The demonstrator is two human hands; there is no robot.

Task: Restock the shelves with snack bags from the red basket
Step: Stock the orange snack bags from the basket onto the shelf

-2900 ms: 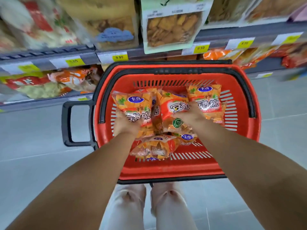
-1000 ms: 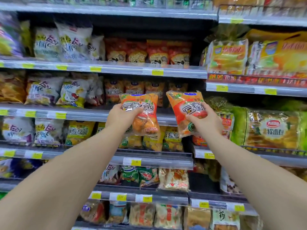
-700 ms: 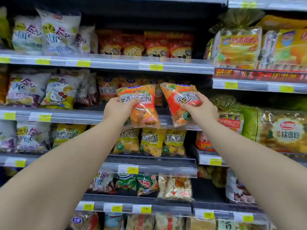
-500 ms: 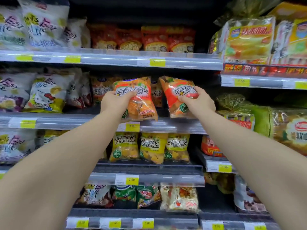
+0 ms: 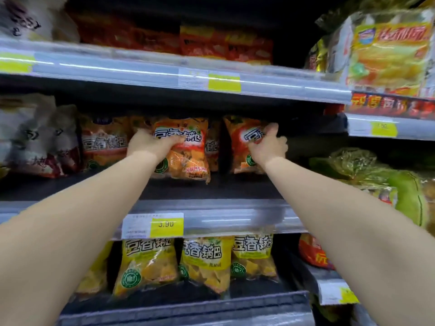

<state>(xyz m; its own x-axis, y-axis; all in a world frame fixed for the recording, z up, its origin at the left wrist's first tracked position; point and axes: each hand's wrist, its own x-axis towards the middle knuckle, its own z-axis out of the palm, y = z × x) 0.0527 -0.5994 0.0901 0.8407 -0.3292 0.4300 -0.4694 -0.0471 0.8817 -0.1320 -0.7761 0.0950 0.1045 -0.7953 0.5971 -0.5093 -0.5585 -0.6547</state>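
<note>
Both arms reach into the middle shelf (image 5: 211,189). My left hand (image 5: 150,143) grips an orange snack bag (image 5: 186,156) by its left edge; the bag stands upright on the shelf board. My right hand (image 5: 268,144) grips a second orange snack bag (image 5: 237,142) by its right side, and that bag stands upright to the right of the first. More orange bags of the same kind (image 5: 103,142) stand behind and to the left. The red basket is out of view.
The shelf above (image 5: 164,74) holds red bags (image 5: 223,45) and hangs low over my hands. Yellow bags (image 5: 204,260) fill the shelf below. White bags (image 5: 35,137) stand at the left, bread packs (image 5: 388,52) and green-wrapped goods (image 5: 404,191) at the right.
Both hands have lifted a bag each out of the red basket, raised them to the shelves and pushed them forward onto the middle shelf. The view has closed in on that shelf.
</note>
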